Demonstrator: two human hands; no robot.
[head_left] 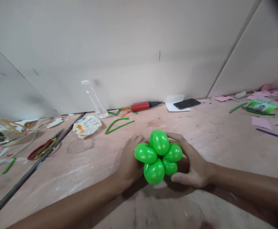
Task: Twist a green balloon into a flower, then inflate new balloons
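Note:
A shiny green balloon flower [154, 172] with several round petals is held just above the pinkish tabletop, its petals facing up toward me. From the left, my left hand [129, 163] grips it with curled fingers, partly hidden behind the petals. My right hand [197, 168] curves around the right side, thumb near the lower right petal and fingers reaching behind the upper ones. Whatever lies under the petals is out of sight.
Along the white wall stand a clear bottle [94, 100], a red balloon pump [140, 106] and a phone [187, 103] on white paper. Uninflated green balloons [116, 123] and a crumpled wrapper [87, 126] lie nearby. Scissors [44, 148] rest left; a purple balloon [274, 134] lies right.

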